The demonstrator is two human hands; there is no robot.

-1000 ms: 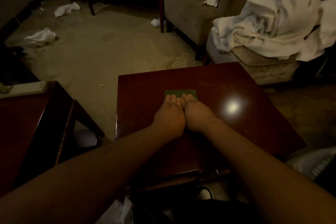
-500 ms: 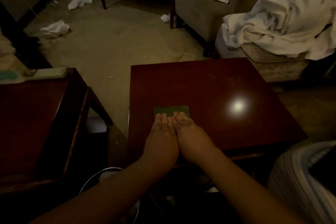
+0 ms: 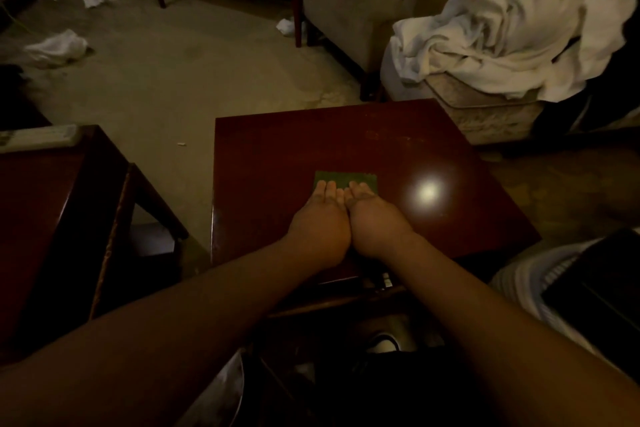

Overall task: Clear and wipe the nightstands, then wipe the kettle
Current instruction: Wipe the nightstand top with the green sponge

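On the dark red nightstand, a folded green cloth lies flat near the middle of the top, and both hands press down on it side by side. The left hand and the right hand touch along their inner edges, fingers straight and laid flat over the near part of the cloth, gripping nothing. Just right of the hands a bright spot of reflected light shines on the polished top. Left of the nightstand, across a gap of carpet, stands a second dark red nightstand with a pale flat object on its far edge; what it is cannot be told. Beyond the nightstand, to the right, a heap of white bed linen spills over a mattress corner, and an upholstered armchair stands behind it. Crumpled white towels lie on the carpet far left of the nightstand.
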